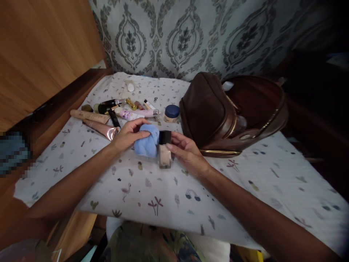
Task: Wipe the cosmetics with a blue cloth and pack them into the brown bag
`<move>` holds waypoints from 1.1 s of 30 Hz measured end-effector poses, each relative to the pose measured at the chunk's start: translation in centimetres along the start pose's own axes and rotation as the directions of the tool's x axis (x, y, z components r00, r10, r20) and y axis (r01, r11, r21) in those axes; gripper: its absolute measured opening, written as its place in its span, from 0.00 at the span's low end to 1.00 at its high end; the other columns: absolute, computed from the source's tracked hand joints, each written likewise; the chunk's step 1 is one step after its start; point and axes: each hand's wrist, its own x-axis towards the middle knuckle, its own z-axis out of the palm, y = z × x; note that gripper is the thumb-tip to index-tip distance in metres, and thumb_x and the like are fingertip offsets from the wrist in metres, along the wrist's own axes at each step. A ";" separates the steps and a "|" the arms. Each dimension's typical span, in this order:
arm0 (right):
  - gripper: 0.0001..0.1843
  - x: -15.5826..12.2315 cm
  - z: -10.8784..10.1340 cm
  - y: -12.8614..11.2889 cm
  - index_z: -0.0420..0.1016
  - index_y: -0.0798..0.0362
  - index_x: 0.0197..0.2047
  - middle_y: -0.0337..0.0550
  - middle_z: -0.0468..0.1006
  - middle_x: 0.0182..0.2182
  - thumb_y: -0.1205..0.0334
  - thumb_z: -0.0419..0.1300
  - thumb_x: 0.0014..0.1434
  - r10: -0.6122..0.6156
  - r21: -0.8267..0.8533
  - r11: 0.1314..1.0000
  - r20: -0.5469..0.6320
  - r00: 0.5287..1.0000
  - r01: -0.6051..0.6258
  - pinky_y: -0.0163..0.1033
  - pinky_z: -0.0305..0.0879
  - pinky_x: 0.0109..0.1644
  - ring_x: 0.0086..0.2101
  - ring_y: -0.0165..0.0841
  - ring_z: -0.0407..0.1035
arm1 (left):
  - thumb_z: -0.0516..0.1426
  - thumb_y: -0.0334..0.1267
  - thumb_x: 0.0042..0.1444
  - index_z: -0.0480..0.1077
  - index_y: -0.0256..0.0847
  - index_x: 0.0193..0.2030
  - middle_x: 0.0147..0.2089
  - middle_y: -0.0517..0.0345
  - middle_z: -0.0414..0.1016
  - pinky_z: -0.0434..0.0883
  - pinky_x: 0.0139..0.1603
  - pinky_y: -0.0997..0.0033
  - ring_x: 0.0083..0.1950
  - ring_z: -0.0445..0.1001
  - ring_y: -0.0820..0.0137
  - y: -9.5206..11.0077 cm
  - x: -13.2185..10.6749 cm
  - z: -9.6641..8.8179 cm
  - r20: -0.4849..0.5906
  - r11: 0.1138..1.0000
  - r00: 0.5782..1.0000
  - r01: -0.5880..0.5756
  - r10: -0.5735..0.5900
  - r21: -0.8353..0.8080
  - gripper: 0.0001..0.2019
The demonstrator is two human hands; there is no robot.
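My left hand (131, 134) is closed on a light blue cloth (148, 142) and presses it against a small glass bottle of beige liquid with a black cap (165, 151). My right hand (185, 150) grips that bottle from the right and holds it upright over the white patterned sheet (169, 193). Both hands meet at the middle of the sheet.
Several cosmetics tubes, brushes and lipsticks (114, 112) lie at the back left, with a blue-lidded jar (171, 112) beside them. An open brown leather bag (231, 112) lies on its side at the right. A wooden panel (40, 54) stands on the left, a patterned curtain (185, 36) behind.
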 end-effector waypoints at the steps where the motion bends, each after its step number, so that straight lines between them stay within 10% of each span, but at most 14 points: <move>1: 0.23 0.0 0.0 0.0 0.77 0.47 0.50 0.43 0.82 0.46 0.54 0.73 0.51 0.001 -0.002 1.000 0.001 1.000 -0.001 0.46 0.68 0.57 0.47 0.36 0.75 | 0.68 0.41 0.46 0.73 0.40 0.39 0.33 0.62 0.73 0.68 0.33 0.76 0.32 0.70 0.74 -0.2 0.0 0.2 -0.010 1.000 1.000 -0.006 0.006 0.002 0.15; 20: 0.25 0.2 0.2 -0.2 0.74 0.46 0.46 0.39 0.80 0.39 0.52 0.76 0.46 -0.079 0.042 0.995 -0.163 0.984 0.087 0.41 0.70 0.45 0.39 0.34 0.73 | 0.63 0.40 0.53 0.70 0.38 0.36 0.31 0.65 0.67 0.62 0.30 0.78 0.31 0.65 0.75 0.1 -0.2 0.2 0.470 0.950 0.857 0.066 -0.211 0.306 0.09; 26: 0.21 0.0 0.5 -0.8 0.73 0.44 0.46 0.37 0.79 0.41 0.53 0.74 0.50 -0.246 0.007 0.967 -0.248 0.937 0.255 0.39 0.67 0.51 0.43 0.32 0.71 | 0.64 0.49 0.57 0.70 0.39 0.43 0.35 0.61 0.71 0.69 0.35 0.77 0.35 0.71 0.73 -0.7 -0.5 0.7 0.371 0.971 0.898 0.234 -0.234 0.047 0.17; 33: 0.22 -0.2 0.7 -1.0 0.68 0.44 0.47 0.40 0.78 0.44 0.53 0.71 0.53 -0.299 -0.077 0.954 -0.229 0.926 0.289 0.43 0.68 0.52 0.45 0.35 0.71 | 0.67 0.49 0.53 0.66 0.45 0.52 0.44 0.52 0.80 0.78 0.48 0.56 0.41 0.83 0.59 -1.4 -1.8 3.2 0.390 0.792 0.853 0.488 -0.346 -0.366 0.24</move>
